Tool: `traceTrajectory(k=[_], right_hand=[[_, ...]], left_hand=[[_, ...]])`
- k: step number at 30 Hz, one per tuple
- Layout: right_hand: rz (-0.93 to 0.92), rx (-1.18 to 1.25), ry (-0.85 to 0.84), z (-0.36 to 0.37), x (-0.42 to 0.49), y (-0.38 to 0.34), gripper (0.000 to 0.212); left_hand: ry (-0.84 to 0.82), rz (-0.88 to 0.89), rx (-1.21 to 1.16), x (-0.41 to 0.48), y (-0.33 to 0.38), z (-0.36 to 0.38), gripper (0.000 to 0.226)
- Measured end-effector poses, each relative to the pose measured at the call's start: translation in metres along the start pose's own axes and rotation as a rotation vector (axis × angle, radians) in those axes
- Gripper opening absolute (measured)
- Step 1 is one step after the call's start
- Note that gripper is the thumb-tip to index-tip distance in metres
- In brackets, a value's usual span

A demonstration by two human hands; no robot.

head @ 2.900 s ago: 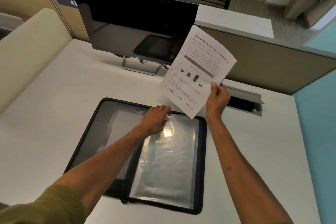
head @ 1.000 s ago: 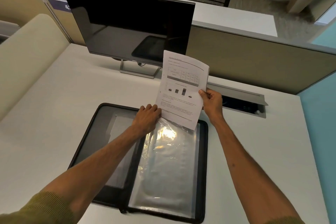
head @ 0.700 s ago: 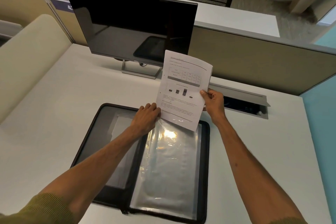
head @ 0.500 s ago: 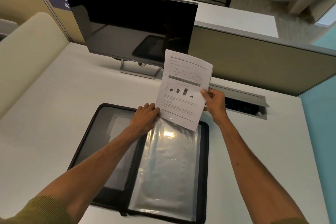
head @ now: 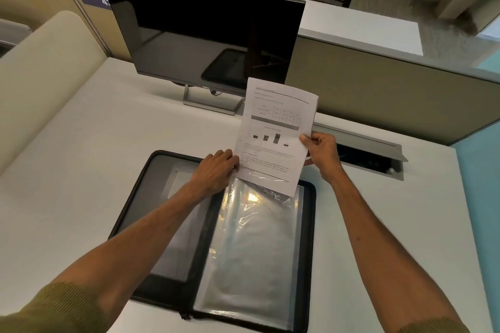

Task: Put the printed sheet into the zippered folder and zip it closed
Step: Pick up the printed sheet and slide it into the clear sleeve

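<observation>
The black zippered folder (head: pixel 308 238) lies open on the white desk, with clear plastic sleeves (head: pixel 251 251) on its right half. The printed sheet (head: pixel 276 132) stands almost upright over the folder's far edge, and its bottom edge sits just inside the top sleeve's opening. My right hand (head: pixel 322 151) pinches the sheet's right edge. My left hand (head: pixel 216 170) rests at the sleeve's top left corner, fingers touching the sheet's lower left edge; whether it pinches the sleeve is hidden. The zipper pull (head: pixel 185 315) hangs at the folder's near edge.
A dark monitor (head: pixel 200 32) on a metal stand (head: pixel 211 101) rises just behind the sheet. An open cable hatch (head: pixel 370 155) sits in the desk to the right. A padded divider (head: pixel 46 81) borders the left, a partition (head: pixel 392 94) the back.
The sheet came down from the upper right and turned upright over the sleeves. In the last second its bottom edge slid slightly into the sleeve opening. My left hand stayed at the sleeve's top.
</observation>
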State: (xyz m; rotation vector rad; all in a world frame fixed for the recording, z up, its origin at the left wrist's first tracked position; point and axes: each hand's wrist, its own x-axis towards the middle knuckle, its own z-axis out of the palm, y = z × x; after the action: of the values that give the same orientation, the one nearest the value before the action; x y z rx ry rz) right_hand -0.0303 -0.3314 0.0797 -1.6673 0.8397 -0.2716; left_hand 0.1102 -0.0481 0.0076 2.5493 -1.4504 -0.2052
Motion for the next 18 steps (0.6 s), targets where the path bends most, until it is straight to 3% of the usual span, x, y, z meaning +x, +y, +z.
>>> traceTrajectory(k=[6, 12, 18], right_hand=[[0.044, -0.139, -0.174, 0.002, 0.006, 0.003, 0.016], [0.068, -0.082, -0.154, 0.006, -0.002, 0.031, 0.012], [0.099, -0.025, -0.199, 0.003, -0.011, 0.051, 0.021]], left_hand=[[-0.012, 0.022, -0.003, 0.008, 0.007, 0.004, 0.014], [-0.027, 0.065, -0.039, 0.006, 0.02, 0.011, 0.027], [0.028, 0.07, -0.006, 0.015, 0.039, 0.019, 0.02]])
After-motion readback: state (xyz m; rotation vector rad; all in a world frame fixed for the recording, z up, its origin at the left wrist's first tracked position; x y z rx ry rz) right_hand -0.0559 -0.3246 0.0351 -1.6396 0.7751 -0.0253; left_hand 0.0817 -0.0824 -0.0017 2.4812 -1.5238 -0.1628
